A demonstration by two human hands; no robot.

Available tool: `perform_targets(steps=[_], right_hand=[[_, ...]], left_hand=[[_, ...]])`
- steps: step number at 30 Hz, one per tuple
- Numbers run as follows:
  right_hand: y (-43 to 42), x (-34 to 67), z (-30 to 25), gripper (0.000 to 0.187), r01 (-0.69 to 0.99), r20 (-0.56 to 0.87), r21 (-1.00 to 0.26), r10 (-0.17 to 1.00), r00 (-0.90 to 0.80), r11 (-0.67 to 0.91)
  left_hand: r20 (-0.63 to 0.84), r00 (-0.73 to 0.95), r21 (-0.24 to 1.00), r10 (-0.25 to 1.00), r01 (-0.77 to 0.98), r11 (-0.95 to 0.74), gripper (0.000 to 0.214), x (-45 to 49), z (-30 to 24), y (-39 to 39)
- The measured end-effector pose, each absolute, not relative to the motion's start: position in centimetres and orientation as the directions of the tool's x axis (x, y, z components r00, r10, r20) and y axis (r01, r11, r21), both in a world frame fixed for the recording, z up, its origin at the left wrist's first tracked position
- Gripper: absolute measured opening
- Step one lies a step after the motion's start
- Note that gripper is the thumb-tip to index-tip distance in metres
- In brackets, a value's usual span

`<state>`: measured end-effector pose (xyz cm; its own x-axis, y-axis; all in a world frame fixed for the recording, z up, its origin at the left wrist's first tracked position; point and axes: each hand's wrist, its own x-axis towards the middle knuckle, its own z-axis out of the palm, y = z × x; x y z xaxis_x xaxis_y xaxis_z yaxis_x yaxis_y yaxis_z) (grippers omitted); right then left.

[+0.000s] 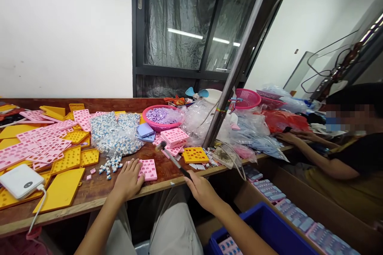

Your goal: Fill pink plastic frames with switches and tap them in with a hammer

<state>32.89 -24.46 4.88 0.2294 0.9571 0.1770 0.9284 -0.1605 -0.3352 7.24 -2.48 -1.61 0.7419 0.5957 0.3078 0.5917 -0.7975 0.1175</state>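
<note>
Wooden workbench (94, 192): small blue-and-white pieces (110, 167) lie left of the left hand (128, 180), whose flat fingers, thumb apart, rest on a pink panel (149, 170), hiding its left side. Right of them, a hammer-like tool (176, 161), head blurred, is gripped in the right hand (204, 192), fingertips hidden.

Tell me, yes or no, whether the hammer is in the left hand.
No, the right hand grips the hammer, while the left hand lies on a pink plate.

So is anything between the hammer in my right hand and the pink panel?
Nothing visible stands between the hammer and the right side of the pink panel; your left hand covers part of its left.
</note>
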Motion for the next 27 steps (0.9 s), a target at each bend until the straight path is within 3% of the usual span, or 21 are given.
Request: perform_targets(steps=[3,9,14,18,22,25,27], right_hand=[[-25.4,32.6,4.8,0.033,0.949,0.119,-0.262,0.97,0.214,-0.177],[-26.0,32.6,4.9,0.034,0.937,0.117,-0.275,0.96,0.254,-0.215],[-27.1,32.9,4.6,0.041,0.866,0.267,-0.496,0.937,0.223,-0.064],[-28.1,32.9,3.7,0.037,0.915,0.164,-0.369,0.958,0.236,-0.162],[-28.2,32.8,3.3,0.037,0.914,0.194,-0.376,0.952,0.236,-0.15],[-27.9,32.7,3.2,0.036,0.932,0.112,-0.271,0.954,0.279,-0.241],[-27.7,32.7,3.4,0.035,0.929,0.131,-0.26,0.944,0.304,-0.263]], left_hand=[[0.304,0.742,0.118,0.598,0.593,-0.796,0.058,7.3,-1.5,-2.5],[0.316,0.737,0.142,0.598,0.586,-0.798,0.058,7.4,-1.8,-2.3],[0.309,0.721,0.144,0.62,0.609,-0.78,0.058,7.8,-1.8,-1.9],[0.286,0.716,0.14,0.637,0.627,-0.767,0.059,8.2,-1.7,-1.7],[0.289,0.71,0.138,0.642,0.633,-0.762,0.059,8.7,-1.8,-1.7],[0.284,0.697,0.162,0.658,0.642,-0.749,0.059,8.8,-1.5,-1.3],[0.26,0.71,0.213,0.654,0.619,-0.756,0.058,8.4,-0.9,-0.5]])
